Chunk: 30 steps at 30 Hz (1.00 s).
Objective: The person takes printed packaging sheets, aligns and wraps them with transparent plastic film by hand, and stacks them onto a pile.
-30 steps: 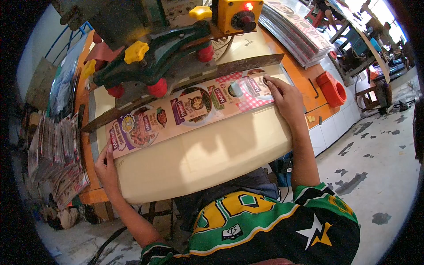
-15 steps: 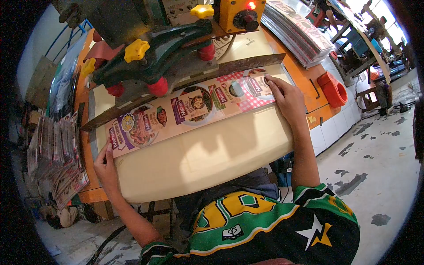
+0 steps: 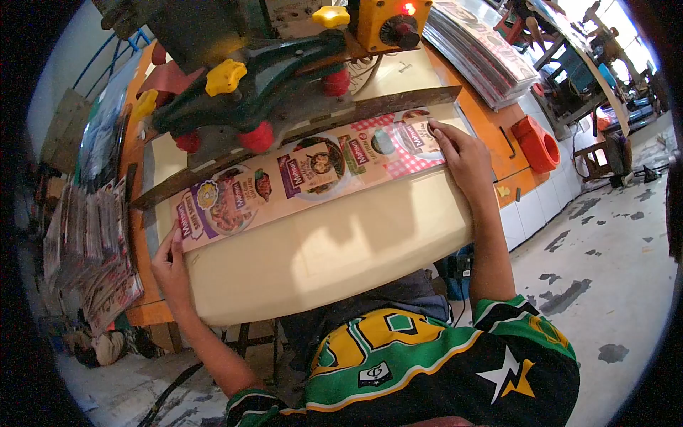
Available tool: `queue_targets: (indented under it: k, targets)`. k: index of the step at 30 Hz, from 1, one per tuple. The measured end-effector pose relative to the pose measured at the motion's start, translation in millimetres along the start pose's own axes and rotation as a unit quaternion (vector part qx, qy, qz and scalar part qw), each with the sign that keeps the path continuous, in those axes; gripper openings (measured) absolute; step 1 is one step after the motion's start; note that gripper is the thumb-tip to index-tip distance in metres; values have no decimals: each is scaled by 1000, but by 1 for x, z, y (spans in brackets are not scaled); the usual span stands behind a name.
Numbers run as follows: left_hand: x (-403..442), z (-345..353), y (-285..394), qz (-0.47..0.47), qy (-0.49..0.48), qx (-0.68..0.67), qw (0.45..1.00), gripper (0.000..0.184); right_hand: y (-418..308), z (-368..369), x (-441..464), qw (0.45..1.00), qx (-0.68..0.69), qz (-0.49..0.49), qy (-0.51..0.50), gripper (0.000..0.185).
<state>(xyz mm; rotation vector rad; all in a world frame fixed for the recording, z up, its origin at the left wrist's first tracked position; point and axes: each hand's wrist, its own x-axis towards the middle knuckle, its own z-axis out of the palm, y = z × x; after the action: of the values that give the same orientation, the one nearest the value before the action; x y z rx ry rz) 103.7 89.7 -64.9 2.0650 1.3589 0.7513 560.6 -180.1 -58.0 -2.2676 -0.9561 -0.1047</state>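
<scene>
A long printed sheet [image 3: 284,178] with food pictures lies on the cream work surface [image 3: 320,263], its far edge along a dark metal bar [image 3: 284,139]. At the sheet's left end, my left hand [image 3: 171,267] pinches the near corner between thumb and fingers. My right hand [image 3: 464,158] grips the opposite end, thumb on top, its lower fingers partly hidden. Just beyond the bar stands a dark green machine frame [image 3: 270,82] with yellow knobs [image 3: 225,77] and red feet [image 3: 256,136].
A yellow control box [image 3: 393,25] shows a lit red lamp. Stacked printed sheets [image 3: 484,53] lie at the back right, near a red-orange holder [image 3: 535,144]. More printed pieces [image 3: 92,235] are piled at the left. A person's leg [image 3: 535,30] shows at the upper right.
The view has shifted slightly, and the machine appears a little further right. Both hands keep their hold at the ends of the sheet.
</scene>
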Motion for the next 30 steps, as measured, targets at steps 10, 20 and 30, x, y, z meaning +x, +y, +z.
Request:
queue_targets:
  k: [10, 20, 30]
  targets:
    - [-5, 0, 12, 6, 13, -2, 1000, 42, -10, -4, -1, 999, 40, 0, -6, 30]
    - [-6, -2, 26, -15, 18, 0, 1000, 40, -12, -4, -1, 998, 53, 25, -30, 31]
    - [-3, -3, 11, 23, 27, -30, 999, 35, -20, -7, -1, 998, 45, 17, -51, 35]
